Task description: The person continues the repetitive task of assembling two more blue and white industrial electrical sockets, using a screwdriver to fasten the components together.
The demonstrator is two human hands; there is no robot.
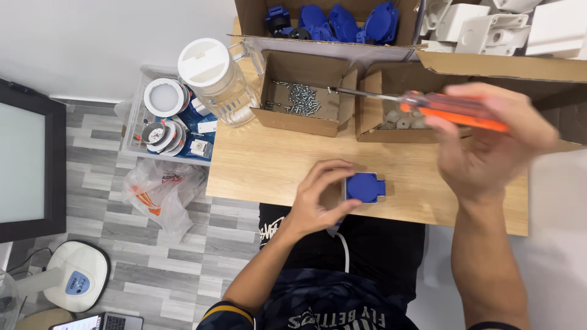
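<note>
A blue socket cover lies on the wooden table near its front edge. My left hand grips its left side and holds it down. My right hand is raised above the table's right part, shut on an orange-handled screwdriver. The screwdriver's metal shaft points left, its tip above the edge of a small cardboard box of screws.
A second small box holds grey round parts. A larger box at the back holds several blue covers, with white plastic housings to its right. A clear plastic jug stands at the table's left corner. A crate sits on the floor.
</note>
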